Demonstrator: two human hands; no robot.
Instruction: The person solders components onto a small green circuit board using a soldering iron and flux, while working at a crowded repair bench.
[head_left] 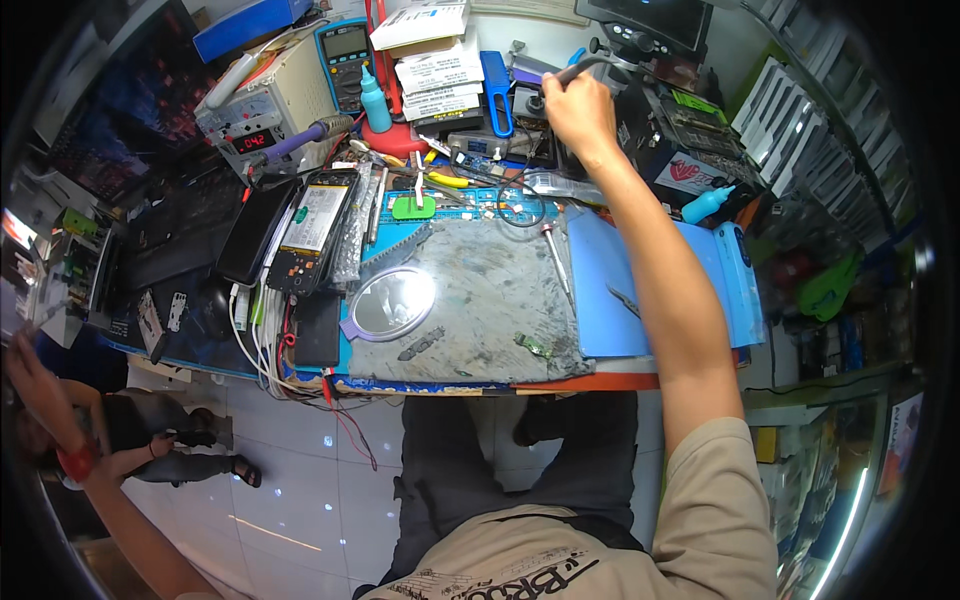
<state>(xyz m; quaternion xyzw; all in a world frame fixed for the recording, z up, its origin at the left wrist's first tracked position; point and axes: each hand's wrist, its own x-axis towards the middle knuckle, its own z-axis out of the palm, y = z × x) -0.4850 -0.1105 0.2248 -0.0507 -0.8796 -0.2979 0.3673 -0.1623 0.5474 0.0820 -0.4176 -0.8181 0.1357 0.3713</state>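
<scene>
My right hand [580, 115] reaches to the back of the bench, its fingers closed round a black, stick-like tool handle [573, 73]. A dark cord seems to run from it to the right; its working end is hidden. Far out at the left rim is my left hand [38, 385], away from the bench, its fingers too distorted and dim to read. On the grey work mat [480, 280] lie a round mirror-like disc with a purple rim [393, 303], a small green circuit board [533, 345] and a dark narrow part [421, 344]. A slim screwdriver [557, 262] rests by the mat's right edge.
Under my right forearm lies a blue pad [610, 270] with tweezers [623, 300]. Opened phones [315, 225] and cables [262, 335] crowd the left. Behind stand a power supply [250, 130], a multimeter [345, 60] and stacked boxes [440, 70]. Another person [150, 435] sits at lower left.
</scene>
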